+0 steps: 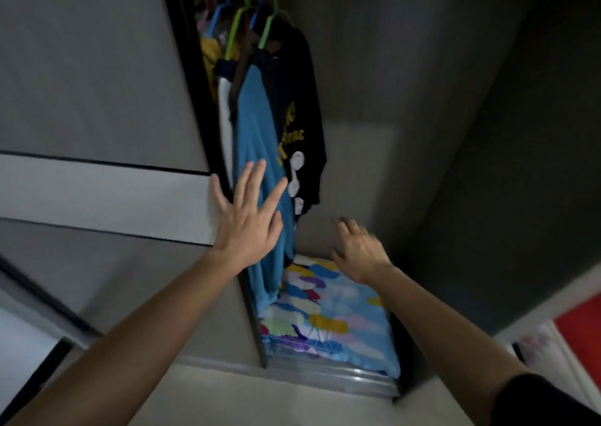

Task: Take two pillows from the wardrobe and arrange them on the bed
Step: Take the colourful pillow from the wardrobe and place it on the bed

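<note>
The wardrobe stands partly open, its grey sliding door [107, 194] pushed to the left. At the bottom of the opening lies a pillow [328, 318] in a light blue cover with colourful brush-stroke patches. My left hand [248, 217] is open with fingers spread, its thumb at the door's edge and its fingers over a hanging blue shirt [257, 152]. My right hand [359, 251] hovers open just above the far end of the pillow, slightly blurred. I cannot tell whether a second pillow lies under the first.
Clothes hang on green and blue hangers [240, 25], among them a black shirt with yellow print [299, 123]. The wardrobe's grey side wall [422, 132] is at the right. A metal track [328, 377] runs along the floor. A red and white thing [575, 337] shows at the far right.
</note>
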{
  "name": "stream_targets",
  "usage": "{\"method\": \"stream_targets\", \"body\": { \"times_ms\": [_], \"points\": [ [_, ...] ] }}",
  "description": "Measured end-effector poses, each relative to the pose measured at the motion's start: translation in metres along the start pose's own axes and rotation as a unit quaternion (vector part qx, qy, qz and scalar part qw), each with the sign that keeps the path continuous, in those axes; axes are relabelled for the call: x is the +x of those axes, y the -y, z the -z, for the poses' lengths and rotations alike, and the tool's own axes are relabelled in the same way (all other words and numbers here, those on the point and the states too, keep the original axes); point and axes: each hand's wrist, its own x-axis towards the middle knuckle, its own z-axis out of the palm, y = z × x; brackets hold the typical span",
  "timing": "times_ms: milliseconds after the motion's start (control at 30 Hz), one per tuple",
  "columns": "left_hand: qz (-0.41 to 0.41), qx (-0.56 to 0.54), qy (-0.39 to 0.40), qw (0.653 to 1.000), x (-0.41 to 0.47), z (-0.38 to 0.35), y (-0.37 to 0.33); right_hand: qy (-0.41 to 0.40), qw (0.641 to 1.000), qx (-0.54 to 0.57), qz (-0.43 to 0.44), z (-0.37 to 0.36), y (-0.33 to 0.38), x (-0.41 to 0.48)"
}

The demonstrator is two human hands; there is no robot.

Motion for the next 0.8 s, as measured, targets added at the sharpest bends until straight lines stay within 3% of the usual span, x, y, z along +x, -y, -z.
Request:
{"method": "stream_targets", "body": {
  "times_ms": [333,600,800],
  "points": [
    [-0.091,-0.114,0.136,0.98,0.019,-0.097,-0.106,-0.029,0.987,-0.017,-0.154,-0.001,-0.126,-0.068],
    [-0.09,-0.129,0.27,0.95,-0.042,-0.191,-0.147,0.05,0.978,0.045,-0.2,-0.104,-0.183,-0.071],
    [-0.058,-0.083,0.332,0.938,-0.049,-0.278,-0.142,0.111,0.979,0.057,-0.163,-0.192,-0.217,-0.003]
  ]
}}
